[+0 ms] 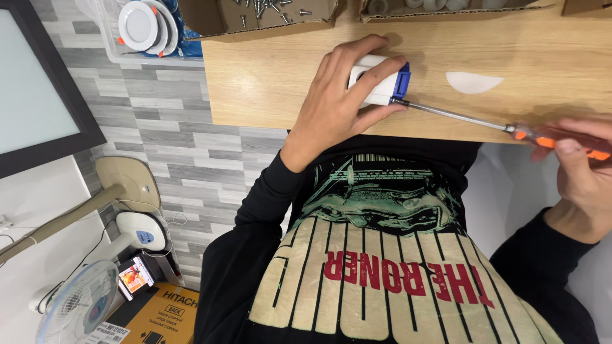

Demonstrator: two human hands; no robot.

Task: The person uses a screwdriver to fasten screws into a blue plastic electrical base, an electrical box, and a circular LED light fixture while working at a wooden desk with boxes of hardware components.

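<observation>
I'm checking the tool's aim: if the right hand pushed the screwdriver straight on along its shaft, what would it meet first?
The right hand holds the screwdriver, whose tip already sits at the blue end of the white and blue part that the left hand grips, so it would meet that.

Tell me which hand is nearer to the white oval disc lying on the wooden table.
Left. The left hand grips the white and blue device, just across a strip of table from the white oval disc. The right hand holds the screwdriver off the table edge, farther away.

Device (pixel 377 79) lying on table (pixel 274 76) | screwdriver (pixel 484 121) touching its right | screw box (pixel 268 16) sitting behind
</observation>
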